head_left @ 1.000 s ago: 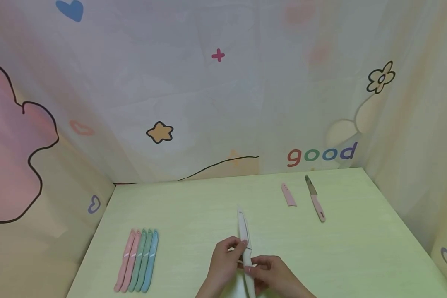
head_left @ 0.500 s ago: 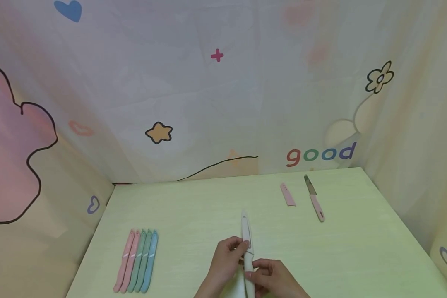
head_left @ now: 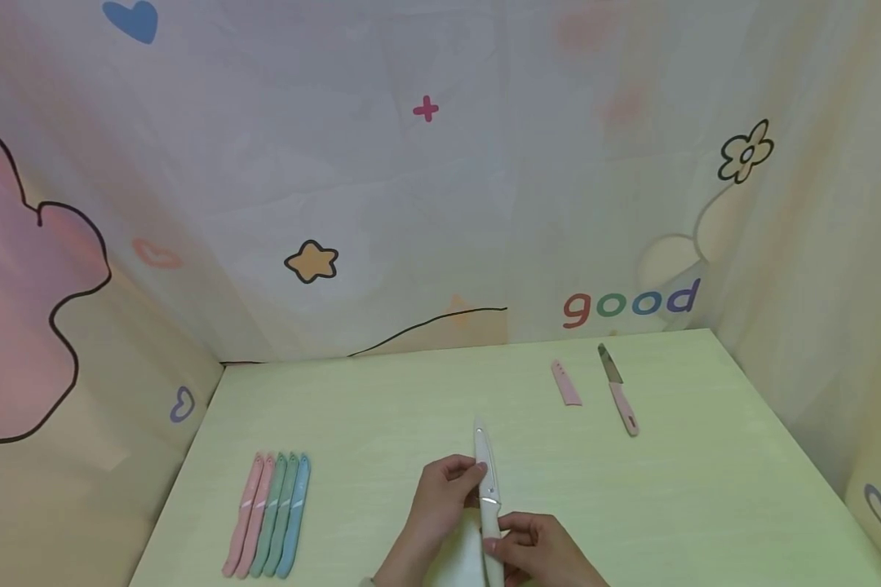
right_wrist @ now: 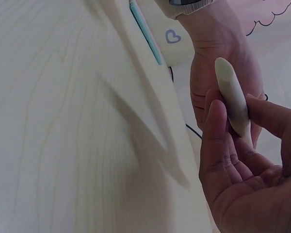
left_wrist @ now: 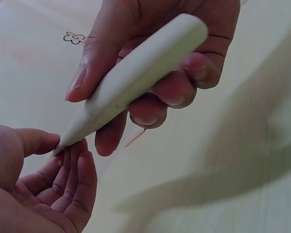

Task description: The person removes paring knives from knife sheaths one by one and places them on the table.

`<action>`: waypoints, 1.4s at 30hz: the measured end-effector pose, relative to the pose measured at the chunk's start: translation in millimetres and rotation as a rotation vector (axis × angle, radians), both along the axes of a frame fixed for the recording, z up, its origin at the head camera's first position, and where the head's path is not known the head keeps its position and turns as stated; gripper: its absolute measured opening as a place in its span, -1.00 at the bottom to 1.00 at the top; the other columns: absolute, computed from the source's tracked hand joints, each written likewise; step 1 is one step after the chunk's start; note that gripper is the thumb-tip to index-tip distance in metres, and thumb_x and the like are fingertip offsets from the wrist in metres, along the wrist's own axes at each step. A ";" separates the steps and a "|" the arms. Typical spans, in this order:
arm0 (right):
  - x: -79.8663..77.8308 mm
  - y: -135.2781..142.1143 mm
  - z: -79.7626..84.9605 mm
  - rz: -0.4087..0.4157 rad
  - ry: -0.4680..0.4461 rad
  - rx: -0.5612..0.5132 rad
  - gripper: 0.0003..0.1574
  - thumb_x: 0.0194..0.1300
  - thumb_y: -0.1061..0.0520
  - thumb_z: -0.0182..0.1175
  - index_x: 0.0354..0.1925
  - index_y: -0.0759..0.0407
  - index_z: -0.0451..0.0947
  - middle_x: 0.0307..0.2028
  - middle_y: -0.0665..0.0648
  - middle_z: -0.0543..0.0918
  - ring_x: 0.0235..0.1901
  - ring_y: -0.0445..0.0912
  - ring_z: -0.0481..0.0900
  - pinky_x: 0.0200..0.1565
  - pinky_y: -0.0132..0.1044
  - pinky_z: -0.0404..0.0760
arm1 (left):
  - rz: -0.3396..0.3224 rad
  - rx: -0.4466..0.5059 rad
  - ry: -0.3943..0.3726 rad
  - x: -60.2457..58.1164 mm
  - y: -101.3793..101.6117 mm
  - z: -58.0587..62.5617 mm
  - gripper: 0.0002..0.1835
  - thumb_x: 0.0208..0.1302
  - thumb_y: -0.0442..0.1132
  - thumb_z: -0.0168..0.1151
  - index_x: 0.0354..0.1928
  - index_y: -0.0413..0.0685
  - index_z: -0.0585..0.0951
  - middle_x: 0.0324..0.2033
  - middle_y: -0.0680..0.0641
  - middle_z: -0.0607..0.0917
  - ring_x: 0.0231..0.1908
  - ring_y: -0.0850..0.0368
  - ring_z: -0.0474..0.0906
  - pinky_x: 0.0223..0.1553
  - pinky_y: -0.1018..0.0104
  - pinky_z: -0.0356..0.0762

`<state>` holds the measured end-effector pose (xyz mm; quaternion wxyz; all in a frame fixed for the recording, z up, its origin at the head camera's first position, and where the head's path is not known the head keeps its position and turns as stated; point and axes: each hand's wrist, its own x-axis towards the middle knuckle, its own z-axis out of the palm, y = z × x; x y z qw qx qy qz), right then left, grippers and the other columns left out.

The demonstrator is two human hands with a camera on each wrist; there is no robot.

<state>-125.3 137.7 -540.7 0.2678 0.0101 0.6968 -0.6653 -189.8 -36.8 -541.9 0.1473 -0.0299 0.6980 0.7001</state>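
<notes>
A white-handled knife (head_left: 489, 515) points away from me near the front middle of the table, its blade part under a white blade cover (head_left: 487, 484). My left hand (head_left: 439, 496) pinches the covered blade part between thumb and fingers. My right hand (head_left: 542, 545) grips the handle, thumb on top. In the left wrist view the rounded handle (left_wrist: 145, 63) comes toward the camera, and the left fingers meet the narrow far part. The right wrist view shows the handle end (right_wrist: 232, 90) between the right thumb and fingers, with the left hand (right_wrist: 218, 63) behind.
On the left, several folded knives (head_left: 267, 515) in pink, green and blue lie side by side. At the back right lie a pink-handled knife (head_left: 618, 391) with bare blade and a pink blade cover (head_left: 567, 383). A printed curtain (head_left: 382, 179) stands behind the table (head_left: 690, 473).
My left hand has slid a little farther up the covered blade part. The knife has shifted slightly toward me and to the right. The other knives and the pink cover have stayed put.
</notes>
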 end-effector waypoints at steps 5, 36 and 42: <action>0.1 0.0 0.6 0.005 0.011 -0.018 -0.51 0.38 0.03 0.36 0.06 0.40 0.59 -0.43 -0.01 0.74 -0.52 -0.19 0.61 -0.37 -0.38 0.67 | -0.005 0.020 0.005 -1.6 -0.5 1.2 -0.68 0.44 -0.16 0.30 -0.02 -0.33 0.68 -0.27 -0.14 0.83 -0.37 0.19 0.72 -0.22 0.29 0.78; -0.5 -0.8 1.5 0.001 0.039 -0.039 -0.44 0.50 -0.06 0.23 0.11 0.44 0.58 -0.37 0.01 0.75 -0.45 -0.16 0.63 -0.40 -0.31 0.69 | 0.008 -0.033 0.033 -1.7 3.0 3.2 -0.72 0.47 -0.12 0.28 -0.13 -0.25 0.74 -0.35 -0.08 0.80 -0.41 0.20 0.67 -0.29 0.32 0.74; 0.0 -1.1 1.1 0.001 0.027 -0.040 -0.43 0.51 -0.06 0.23 0.13 0.44 0.57 -0.33 0.05 0.77 -0.44 -0.15 0.66 -0.39 -0.30 0.70 | 0.015 -0.033 0.040 -0.9 3.2 5.6 -0.72 0.47 -0.13 0.29 -0.13 -0.25 0.74 -0.33 -0.12 0.80 -0.42 0.19 0.67 -0.30 0.34 0.74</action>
